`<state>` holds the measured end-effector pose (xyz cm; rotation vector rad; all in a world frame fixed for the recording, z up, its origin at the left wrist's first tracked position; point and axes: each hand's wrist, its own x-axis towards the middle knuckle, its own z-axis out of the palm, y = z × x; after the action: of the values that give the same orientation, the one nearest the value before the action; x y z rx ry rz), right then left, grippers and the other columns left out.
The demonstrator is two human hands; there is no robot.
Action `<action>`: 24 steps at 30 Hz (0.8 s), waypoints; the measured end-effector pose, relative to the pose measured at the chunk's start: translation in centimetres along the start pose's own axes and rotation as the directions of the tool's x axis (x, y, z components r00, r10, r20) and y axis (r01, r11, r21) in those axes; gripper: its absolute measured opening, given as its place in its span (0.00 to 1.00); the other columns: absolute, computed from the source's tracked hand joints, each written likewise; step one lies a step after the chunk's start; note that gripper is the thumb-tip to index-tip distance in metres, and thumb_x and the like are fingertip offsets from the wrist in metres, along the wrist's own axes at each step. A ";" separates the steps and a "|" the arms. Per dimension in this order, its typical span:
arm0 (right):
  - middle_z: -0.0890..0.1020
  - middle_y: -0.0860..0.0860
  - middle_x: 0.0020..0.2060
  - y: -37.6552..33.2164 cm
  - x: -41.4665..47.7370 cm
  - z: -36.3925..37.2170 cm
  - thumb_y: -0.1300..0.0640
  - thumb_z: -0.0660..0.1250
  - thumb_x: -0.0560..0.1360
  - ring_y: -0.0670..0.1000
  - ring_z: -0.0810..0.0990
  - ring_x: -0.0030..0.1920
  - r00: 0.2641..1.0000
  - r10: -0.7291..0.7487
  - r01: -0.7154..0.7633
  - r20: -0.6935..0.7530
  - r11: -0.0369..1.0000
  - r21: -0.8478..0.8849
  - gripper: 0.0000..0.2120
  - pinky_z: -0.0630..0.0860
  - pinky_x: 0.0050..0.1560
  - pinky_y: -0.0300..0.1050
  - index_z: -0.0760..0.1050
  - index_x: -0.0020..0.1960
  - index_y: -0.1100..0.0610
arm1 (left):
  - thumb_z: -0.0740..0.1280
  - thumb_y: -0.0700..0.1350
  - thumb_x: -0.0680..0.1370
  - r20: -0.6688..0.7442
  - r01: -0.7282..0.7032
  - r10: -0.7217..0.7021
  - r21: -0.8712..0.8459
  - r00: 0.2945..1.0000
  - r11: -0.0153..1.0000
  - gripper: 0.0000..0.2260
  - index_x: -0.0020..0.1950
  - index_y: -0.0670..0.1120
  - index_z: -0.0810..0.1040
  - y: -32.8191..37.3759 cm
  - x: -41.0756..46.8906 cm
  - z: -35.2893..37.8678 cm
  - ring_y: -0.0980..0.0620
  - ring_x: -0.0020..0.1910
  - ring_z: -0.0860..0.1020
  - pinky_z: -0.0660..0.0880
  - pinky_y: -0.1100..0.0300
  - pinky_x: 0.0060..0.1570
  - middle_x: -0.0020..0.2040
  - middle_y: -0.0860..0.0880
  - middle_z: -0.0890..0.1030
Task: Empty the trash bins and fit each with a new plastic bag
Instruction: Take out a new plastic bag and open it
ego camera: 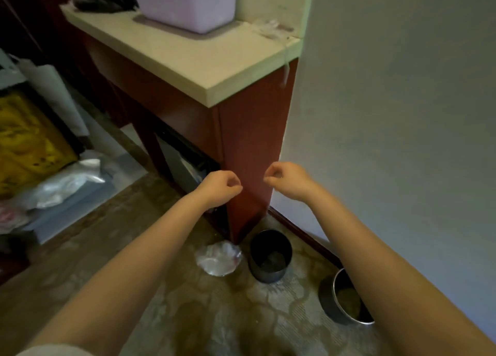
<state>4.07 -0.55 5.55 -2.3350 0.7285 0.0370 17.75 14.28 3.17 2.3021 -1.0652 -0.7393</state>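
Observation:
Two round dark trash bins stand on the patterned carpet. One bin point(269, 256) is by the cabinet's corner, with no bag in it. The other bin point(346, 299), which has a metal rim, stands by the wall and is partly hidden behind my right forearm. A crumpled clear plastic bag point(218, 257) lies on the floor just left of the first bin. My left hand point(221, 185) and my right hand point(285, 179) are raised side by side in front of the cabinet, well above the bins. Their fingers are curled against the thumbs, and nothing shows between them.
A red-brown cabinet point(249, 151) with a pale stone top point(171, 57) stands straight ahead, and a lilac basket point(185, 2) sits on it. The wall point(389, 114) runs along the right. At the left are a yellow sack point(24, 143) and loose white plastic point(67, 183).

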 end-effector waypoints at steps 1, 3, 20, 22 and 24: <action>0.81 0.49 0.45 -1.7 0.2 0.7 0.52 0.67 0.77 0.53 0.81 0.49 1.000 -0.026 0.026 0.006 1.000 -0.006 0.02 0.78 0.54 0.51 0.77 0.48 0.50 | 0.65 0.49 0.79 -0.022 -0.002 0.002 0.011 1.000 1.000 0.09 0.56 0.49 0.79 -1.1 -1.0 -1.3 0.53 0.54 0.76 0.74 0.59 0.52 0.54 0.52 0.79; 0.82 0.49 0.46 -5.5 0.8 2.3 0.51 0.67 0.76 0.52 0.81 0.49 0.997 -0.076 0.076 0.013 0.997 -0.019 0.02 0.79 0.54 0.53 0.77 0.47 0.48 | 0.65 0.49 0.79 -0.074 -0.005 0.006 0.021 0.997 1.000 0.09 0.56 0.48 0.79 -3.6 -3.0 -4.2 0.55 0.51 0.76 0.72 0.61 0.49 0.52 0.53 0.79; 0.79 0.51 0.54 -41.4 9.1 19.8 0.52 0.63 0.80 0.52 0.79 0.53 0.803 -0.506 0.561 0.316 0.820 -0.112 0.11 0.77 0.53 0.50 0.75 0.61 0.54 | 0.67 0.45 0.78 -0.497 0.249 -0.333 -0.230 0.801 0.941 0.07 0.54 0.45 0.79 -31.7 -20.2 -27.8 0.51 0.52 0.77 0.71 0.59 0.49 0.51 0.50 0.78; 0.78 0.51 0.52 -44.6 11.0 22.0 0.51 0.63 0.80 0.52 0.78 0.52 0.762 -0.530 0.601 0.373 0.793 -0.100 0.12 0.77 0.48 0.47 0.75 0.61 0.54 | 0.67 0.46 0.78 -0.503 0.292 -0.400 -0.282 0.766 0.914 0.09 0.55 0.44 0.79 -34.4 -21.3 -29.6 0.50 0.53 0.77 0.72 0.58 0.51 0.52 0.50 0.78; 0.76 0.49 0.50 -47.7 13.4 24.2 0.50 0.63 0.80 0.51 0.78 0.50 0.721 -0.561 0.642 0.408 0.762 -0.086 0.12 0.75 0.44 0.43 0.75 0.61 0.54 | 0.67 0.47 0.78 -0.503 0.341 -0.453 -0.303 0.736 0.890 0.09 0.56 0.46 0.79 -37.1 -22.0 -31.6 0.51 0.53 0.76 0.72 0.56 0.55 0.54 0.49 0.78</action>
<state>43.82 36.99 12.85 -2.5686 -0.2660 0.2596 45.77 59.46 8.71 2.3693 -0.2124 -0.2404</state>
